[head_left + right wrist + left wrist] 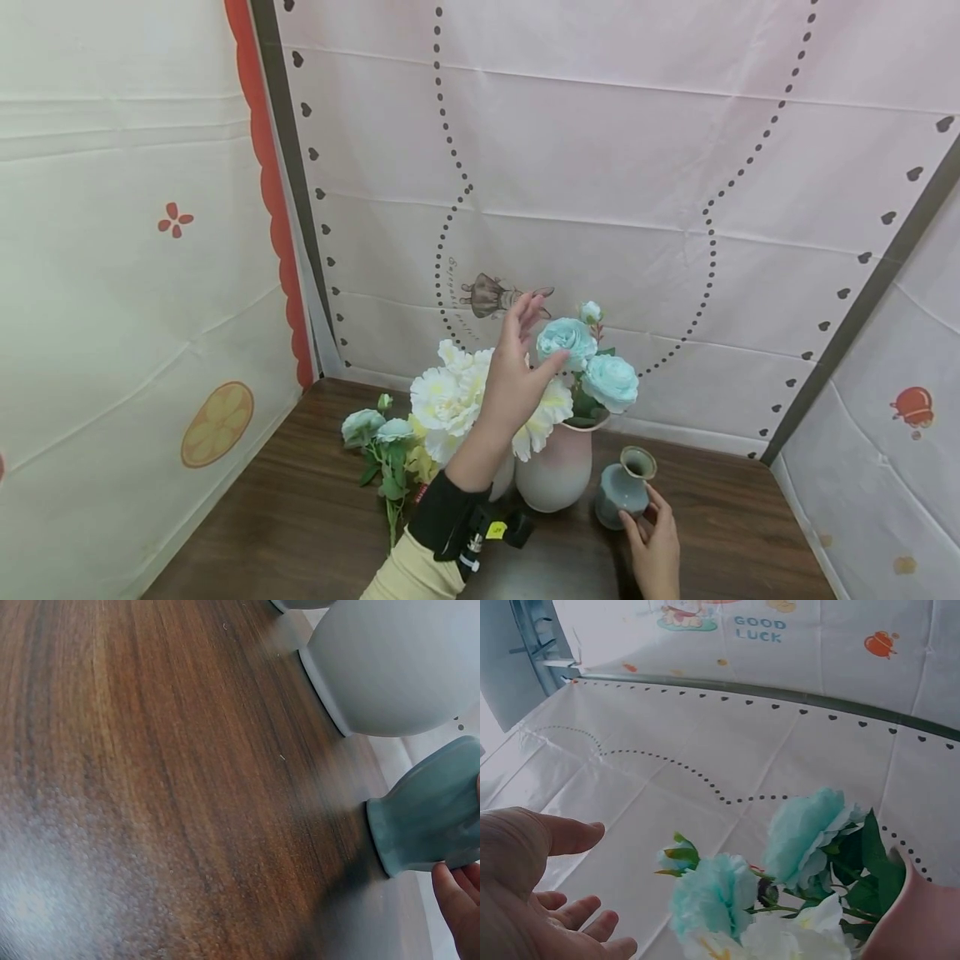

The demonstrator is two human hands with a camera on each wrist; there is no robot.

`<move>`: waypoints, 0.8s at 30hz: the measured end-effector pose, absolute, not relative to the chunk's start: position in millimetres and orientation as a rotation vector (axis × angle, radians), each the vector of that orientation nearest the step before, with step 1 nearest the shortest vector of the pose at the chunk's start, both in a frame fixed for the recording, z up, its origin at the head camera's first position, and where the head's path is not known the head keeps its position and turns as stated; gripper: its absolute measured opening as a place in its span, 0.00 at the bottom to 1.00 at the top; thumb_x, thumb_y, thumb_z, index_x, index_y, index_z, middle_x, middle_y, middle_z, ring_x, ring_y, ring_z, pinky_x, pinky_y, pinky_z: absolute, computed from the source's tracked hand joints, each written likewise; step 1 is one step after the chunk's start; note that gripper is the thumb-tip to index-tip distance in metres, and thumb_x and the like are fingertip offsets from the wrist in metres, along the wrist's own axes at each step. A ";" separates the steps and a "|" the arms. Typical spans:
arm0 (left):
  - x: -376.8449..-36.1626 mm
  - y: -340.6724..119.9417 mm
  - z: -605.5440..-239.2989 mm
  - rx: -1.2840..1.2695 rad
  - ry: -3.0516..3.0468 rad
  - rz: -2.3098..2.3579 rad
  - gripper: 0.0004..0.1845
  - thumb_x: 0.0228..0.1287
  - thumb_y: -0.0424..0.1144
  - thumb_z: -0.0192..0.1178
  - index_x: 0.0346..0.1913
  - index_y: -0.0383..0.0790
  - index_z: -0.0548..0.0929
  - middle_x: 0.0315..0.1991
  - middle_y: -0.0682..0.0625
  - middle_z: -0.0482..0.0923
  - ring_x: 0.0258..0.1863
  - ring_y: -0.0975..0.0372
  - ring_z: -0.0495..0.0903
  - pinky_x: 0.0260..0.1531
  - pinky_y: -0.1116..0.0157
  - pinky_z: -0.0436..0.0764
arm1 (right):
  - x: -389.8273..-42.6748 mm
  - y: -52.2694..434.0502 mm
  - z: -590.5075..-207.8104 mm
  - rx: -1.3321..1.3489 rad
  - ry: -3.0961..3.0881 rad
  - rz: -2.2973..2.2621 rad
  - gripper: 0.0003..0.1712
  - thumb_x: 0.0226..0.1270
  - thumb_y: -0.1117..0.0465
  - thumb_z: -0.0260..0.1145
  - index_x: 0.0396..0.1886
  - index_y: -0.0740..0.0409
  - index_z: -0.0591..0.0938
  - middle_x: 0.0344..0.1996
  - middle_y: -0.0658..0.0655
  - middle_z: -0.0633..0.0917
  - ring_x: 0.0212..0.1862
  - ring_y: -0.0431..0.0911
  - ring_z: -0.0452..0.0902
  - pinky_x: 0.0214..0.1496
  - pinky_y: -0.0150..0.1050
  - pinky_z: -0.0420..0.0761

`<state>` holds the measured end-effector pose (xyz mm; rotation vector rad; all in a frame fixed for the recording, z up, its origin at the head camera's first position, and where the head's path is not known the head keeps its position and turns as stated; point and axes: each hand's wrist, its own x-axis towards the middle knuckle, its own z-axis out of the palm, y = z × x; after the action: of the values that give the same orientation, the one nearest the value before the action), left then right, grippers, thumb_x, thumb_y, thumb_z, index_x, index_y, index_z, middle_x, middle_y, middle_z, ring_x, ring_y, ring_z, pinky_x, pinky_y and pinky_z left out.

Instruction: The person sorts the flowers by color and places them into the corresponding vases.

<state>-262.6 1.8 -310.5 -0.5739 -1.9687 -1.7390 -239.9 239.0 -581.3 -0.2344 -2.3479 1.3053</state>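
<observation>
With my left hand (pixel 517 367) open, fingertips grazing the blue flowers (pixel 567 340) standing in the pink vase (pixel 558 467), I should nudge the blooms lightly while my right hand (pixel 654 546) steadies the small blue vase (pixel 625 492) beside it.

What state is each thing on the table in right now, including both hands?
left hand: raised, fingers spread, thumb at a blue bloom, holding nothing
right hand: fingers on the small vase
small blue-green vase: upright on the table, no flowers in it
pink vase: upright, holding blue and white flowers
blue flowers: standing in the pink vase
loose sprig: lying on the table
</observation>
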 end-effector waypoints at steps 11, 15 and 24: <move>-248.7 -19.3 -296.2 -0.575 -1.884 -1.779 0.42 0.66 0.30 0.63 0.77 0.44 0.53 0.76 0.49 0.61 0.76 0.58 0.60 0.77 0.53 0.61 | -240.2 239.5 -582.1 -0.236 -2.358 1.284 0.35 0.66 0.67 0.68 0.70 0.65 0.65 0.55 0.73 0.75 0.59 0.68 0.76 0.55 0.52 0.82; -244.8 -28.7 -291.7 -0.573 -1.845 -1.778 0.42 0.66 0.30 0.64 0.78 0.42 0.53 0.76 0.47 0.61 0.76 0.58 0.60 0.77 0.54 0.61 | -240.7 239.3 -582.8 -0.232 -2.349 1.287 0.35 0.66 0.68 0.69 0.70 0.65 0.65 0.55 0.72 0.75 0.58 0.67 0.77 0.55 0.52 0.82; -232.7 -54.6 -283.0 -0.574 -1.735 -1.826 0.42 0.65 0.28 0.64 0.77 0.40 0.54 0.76 0.48 0.61 0.75 0.56 0.62 0.77 0.53 0.59 | -240.9 238.8 -583.7 -0.243 -2.349 1.320 0.35 0.67 0.68 0.68 0.71 0.65 0.64 0.56 0.73 0.74 0.60 0.68 0.76 0.56 0.51 0.81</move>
<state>-232.7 -54.6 -283.0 -0.5737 -1.7350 -1.8264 -240.9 238.8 -583.7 -0.2430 -2.3486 1.3198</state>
